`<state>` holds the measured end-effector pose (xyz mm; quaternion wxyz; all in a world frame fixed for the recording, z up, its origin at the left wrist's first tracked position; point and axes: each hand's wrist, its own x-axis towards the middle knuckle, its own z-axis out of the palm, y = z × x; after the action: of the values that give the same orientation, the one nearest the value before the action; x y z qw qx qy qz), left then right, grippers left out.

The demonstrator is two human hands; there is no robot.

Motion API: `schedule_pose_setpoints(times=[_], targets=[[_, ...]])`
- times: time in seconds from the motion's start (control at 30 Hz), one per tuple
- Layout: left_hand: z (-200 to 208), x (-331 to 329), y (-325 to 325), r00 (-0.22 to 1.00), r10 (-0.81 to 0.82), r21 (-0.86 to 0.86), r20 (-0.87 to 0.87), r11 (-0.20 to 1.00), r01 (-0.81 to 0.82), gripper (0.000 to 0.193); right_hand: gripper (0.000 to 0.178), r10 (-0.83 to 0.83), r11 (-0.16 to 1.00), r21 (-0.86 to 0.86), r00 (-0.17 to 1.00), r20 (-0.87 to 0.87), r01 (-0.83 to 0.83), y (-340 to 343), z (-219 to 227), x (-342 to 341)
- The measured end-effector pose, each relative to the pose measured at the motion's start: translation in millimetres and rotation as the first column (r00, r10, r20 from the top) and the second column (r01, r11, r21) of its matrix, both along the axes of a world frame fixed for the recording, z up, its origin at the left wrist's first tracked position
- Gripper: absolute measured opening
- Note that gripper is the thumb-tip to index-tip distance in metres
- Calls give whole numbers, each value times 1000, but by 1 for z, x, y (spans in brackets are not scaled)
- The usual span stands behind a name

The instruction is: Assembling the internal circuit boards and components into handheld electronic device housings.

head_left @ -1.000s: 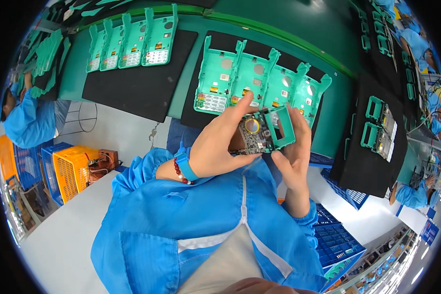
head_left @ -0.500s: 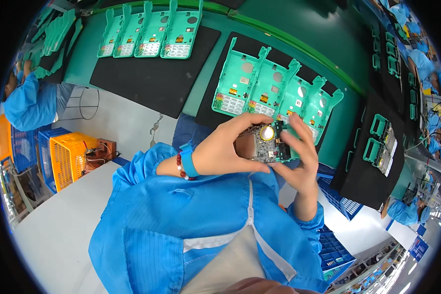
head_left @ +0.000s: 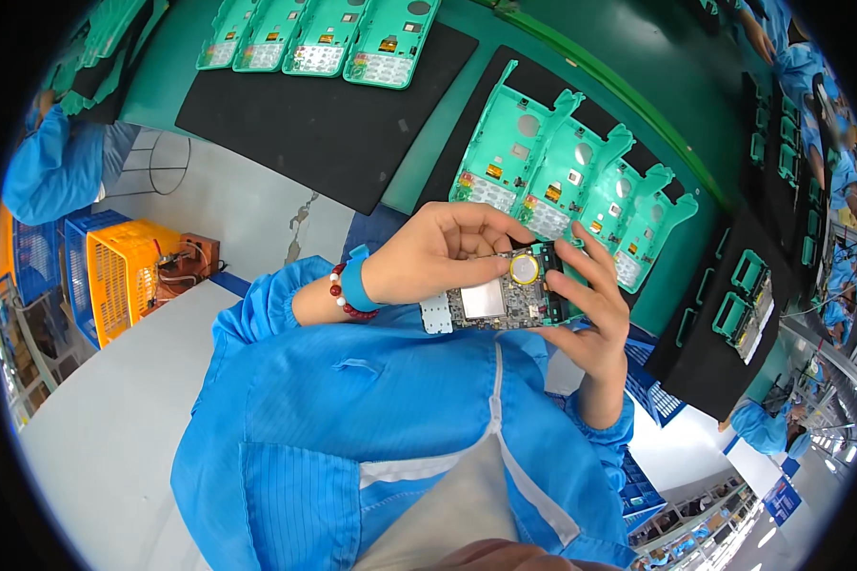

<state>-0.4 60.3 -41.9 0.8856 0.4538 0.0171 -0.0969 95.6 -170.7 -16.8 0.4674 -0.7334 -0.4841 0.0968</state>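
In front of my chest I hold a circuit board with a round coin cell, a silver shield plate and a pale strip at its left end. My left hand is closed, with thumb and fingers pinching the board's upper edge beside the coin cell. A red-and-white bead bracelet and a blue wrist strap sit on that wrist. My right hand grips the board's right end, at the black parts, with thumb below and fingers above. Just beyond my hands, several green plastic housings with clear keypads lie on a black mat.
Another black mat at the far left bears more green housings. Further mats with green frames lie to the right. Yellow crates stand at left beside a grey surface. A co-worker in blue sits far left.
My left hand has shifted from the board's left end to its upper edge, uncovering the shield plate and pale strip. The view has shifted, so the housings appear further right.
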Motion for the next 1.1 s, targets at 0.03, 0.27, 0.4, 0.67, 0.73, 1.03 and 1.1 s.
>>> schedule_pose_setpoints(times=[0.03, 0.27, 0.4, 0.67, 0.73, 1.03, 1.1], targets=[[-1, 0, 1, 1000, 9, -22, -11, 1000, -9, 29, 59, 5, 1000, -3, 1000, -3, -5, 1, 0, 0], [-6, -5, 9, 1000, -2, 28, -28, 1000, 2, 25, 54, 7, 1000, -27, 998, 70, -5, 2, 7, -7], [0, -3, 14, 1000, -26, 66, -17, 997, 27, 19, 54, 36, 999, 1, 990, 139, -37, 2, 7, -9], [-6, 0, 15, 995, -77, -39, -61, 996, 75, 15, 58, 24, 1000, -21, 993, 116, -21, 2, 13, -12], [-13, 6, 8, 987, -82, -156, -137, 986, 60, 14, 57, 46, 997, -77, 971, 233, -28, 6, 18, -7], [-10, -2, 6, 868, 73, 829, 491, 266, -491, 34, 65, -162, 940, 234, 928, -336, 249, 28, 33, 36], [-20, -5, 10, 849, -2, 846, 529, -86, -527, 35, 61, -409, 880, 157, 883, -232, 449, 28, 36, 49]])
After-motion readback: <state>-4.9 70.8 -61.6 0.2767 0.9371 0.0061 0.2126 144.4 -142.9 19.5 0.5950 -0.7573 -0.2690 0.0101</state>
